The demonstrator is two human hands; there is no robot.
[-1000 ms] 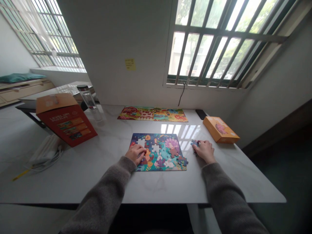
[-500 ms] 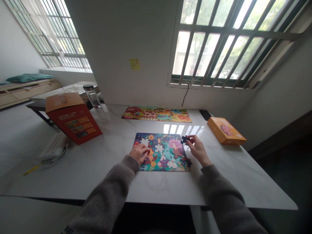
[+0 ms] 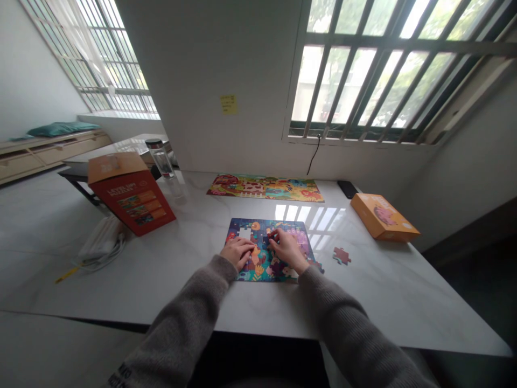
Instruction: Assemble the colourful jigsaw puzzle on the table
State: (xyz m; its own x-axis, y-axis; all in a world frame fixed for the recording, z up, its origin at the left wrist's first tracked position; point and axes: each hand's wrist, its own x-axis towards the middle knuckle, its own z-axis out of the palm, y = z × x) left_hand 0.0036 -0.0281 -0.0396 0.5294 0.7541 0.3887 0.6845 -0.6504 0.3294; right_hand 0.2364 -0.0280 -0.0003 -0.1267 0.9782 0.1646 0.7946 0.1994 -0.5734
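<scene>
A colourful animal jigsaw puzzle (image 3: pixel 262 274) lies flat before me, with a white gap (image 3: pixel 244 233) showing at its upper left. My left hand (image 3: pixel 237 252) rests on the puzzle's left part, fingers stretched out and holding nothing. Over the middle of the picture, my right hand (image 3: pixel 287 250) pinches a dark puzzle piece (image 3: pixel 266 239) between thumb and fingers. Whether that piece lies flush is too small to tell. One loose reddish-brown puzzle piece (image 3: pixel 341 255) sits on the table to the right. The right hand hides part of the puzzle's centre and right side.
Behind the puzzle lies a long farm-picture puzzle (image 3: pixel 264 187). An orange box (image 3: pixel 383 218) and a black phone (image 3: pixel 346 189) are at the right. A red puzzle box (image 3: pixel 135 199), a glass bottle (image 3: pixel 161 159) and a white cable (image 3: pixel 105 257) are at the left.
My right hand has moved left with the dark puzzle piece, from beyond the puzzle's right edge to its middle. The loose piece on the table now shows. My left hand stays on the puzzle.
</scene>
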